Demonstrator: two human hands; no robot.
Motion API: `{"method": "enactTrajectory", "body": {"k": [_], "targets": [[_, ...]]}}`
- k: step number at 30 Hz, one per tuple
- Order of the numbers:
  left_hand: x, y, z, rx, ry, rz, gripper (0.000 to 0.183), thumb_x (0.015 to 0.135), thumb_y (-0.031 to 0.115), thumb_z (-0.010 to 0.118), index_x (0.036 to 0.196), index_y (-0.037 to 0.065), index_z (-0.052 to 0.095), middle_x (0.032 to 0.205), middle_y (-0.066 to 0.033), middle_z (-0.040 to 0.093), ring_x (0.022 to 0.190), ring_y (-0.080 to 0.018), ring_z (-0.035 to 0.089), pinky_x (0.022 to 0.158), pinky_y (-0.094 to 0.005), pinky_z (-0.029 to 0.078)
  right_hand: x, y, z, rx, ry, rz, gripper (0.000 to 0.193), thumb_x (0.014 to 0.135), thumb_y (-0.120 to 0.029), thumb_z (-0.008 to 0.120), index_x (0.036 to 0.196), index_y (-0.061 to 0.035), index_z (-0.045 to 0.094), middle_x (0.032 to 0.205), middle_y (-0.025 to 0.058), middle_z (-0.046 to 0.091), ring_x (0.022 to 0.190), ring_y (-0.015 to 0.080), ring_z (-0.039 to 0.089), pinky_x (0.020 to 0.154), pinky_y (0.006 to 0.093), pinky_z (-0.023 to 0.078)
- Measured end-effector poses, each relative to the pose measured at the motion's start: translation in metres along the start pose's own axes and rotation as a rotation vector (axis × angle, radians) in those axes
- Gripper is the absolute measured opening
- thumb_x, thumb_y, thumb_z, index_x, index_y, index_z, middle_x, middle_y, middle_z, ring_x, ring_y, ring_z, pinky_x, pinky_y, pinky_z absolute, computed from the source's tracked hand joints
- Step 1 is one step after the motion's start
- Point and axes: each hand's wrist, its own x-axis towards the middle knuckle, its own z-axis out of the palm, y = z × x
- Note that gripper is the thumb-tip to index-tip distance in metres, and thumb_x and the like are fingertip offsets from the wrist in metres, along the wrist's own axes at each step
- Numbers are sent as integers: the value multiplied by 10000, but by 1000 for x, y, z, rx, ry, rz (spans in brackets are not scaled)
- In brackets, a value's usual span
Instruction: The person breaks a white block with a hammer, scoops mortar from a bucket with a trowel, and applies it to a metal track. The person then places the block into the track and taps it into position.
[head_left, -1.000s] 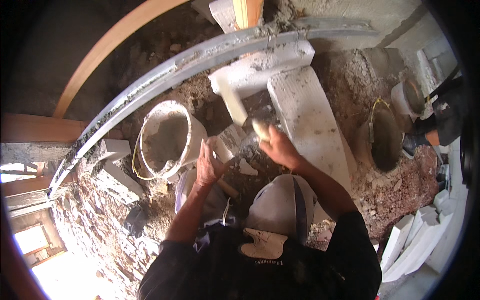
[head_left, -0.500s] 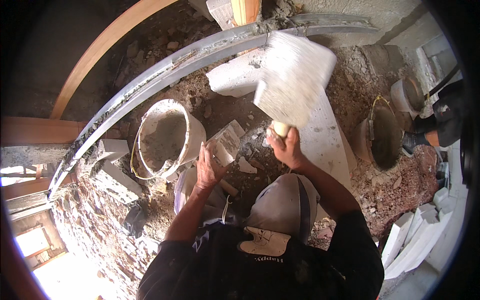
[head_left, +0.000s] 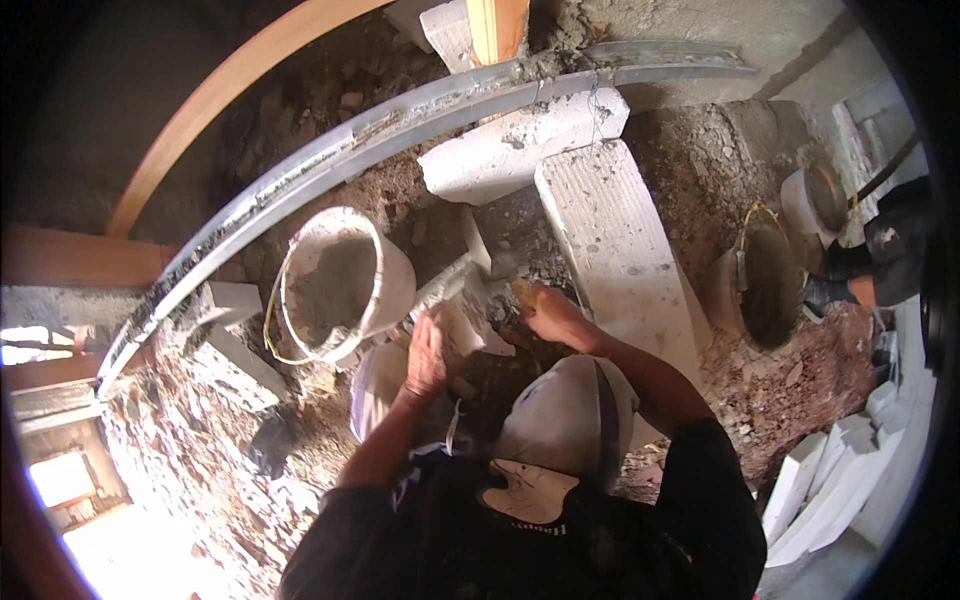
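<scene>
My left hand (head_left: 427,352) rests along the near left side of a small white building block (head_left: 462,322), its fingers steadying it between my knees. To the right of that block, my right hand (head_left: 557,318) is closed round the yellowish wooden handle (head_left: 522,292) of a tool. Its broad pale blade shows only in part, nearly edge-on, so its exact kind is unclear. Beyond my right hand lies a long white block (head_left: 620,235). Another white block (head_left: 525,143) with a rough end lies across its far end.
A mortar-crusted bucket (head_left: 345,285) stands at my left. Another bucket (head_left: 755,285) and a smaller one (head_left: 815,197) stand at the right, near a person's leg (head_left: 860,285). A curved metal channel (head_left: 330,160) crosses beyond. White offcuts (head_left: 830,475) are stacked lower right; rubble covers the ground.
My right hand has swung the tool down and left from above the long block, which is now uncovered. My left hand has shifted slightly nearer along the small block.
</scene>
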Motion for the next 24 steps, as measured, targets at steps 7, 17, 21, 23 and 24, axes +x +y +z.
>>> {"method": "enactTrajectory", "body": {"k": [7,17,21,23,24], "targets": [[0,6,0,71,-47,-141,785,543,132,825,1205,15,420,1214,-186,500,1138,-382,487,1027,-503,358,-4,-24,-39,541,627,-334,369,831,-204,675,1068,17,499,823,180,606,675,336,610,594,392,483],[10,-9,-3,29,-10,-80,835,516,156,843,1222,31,415,1231,-171,497,1148,-360,489,1038,-515,345,1,-14,-14,306,318,-229,256,815,-114,623,1003,36,534,854,216,633,764,347,644,626,428,501],[6,-11,-2,53,4,-68,810,523,141,836,1209,32,420,1230,-170,499,1144,-356,496,1034,-517,350,10,-9,-5,145,257,-96,347,811,-174,625,1052,30,479,789,236,620,693,432,615,619,478,484],[3,-10,-2,63,10,-70,795,527,142,831,1200,30,425,1227,-177,498,1144,-358,496,1032,-521,350,10,-9,-5,386,429,-247,351,827,-226,659,948,38,461,677,237,573,645,393,613,555,447,485],[3,-9,-1,63,13,-76,787,529,143,829,1196,30,427,1225,-181,498,1144,-359,496,1030,-523,350,7,-9,-4,574,524,-264,307,834,-182,648,964,28,465,707,228,577,626,379,610,562,412,497]]}}
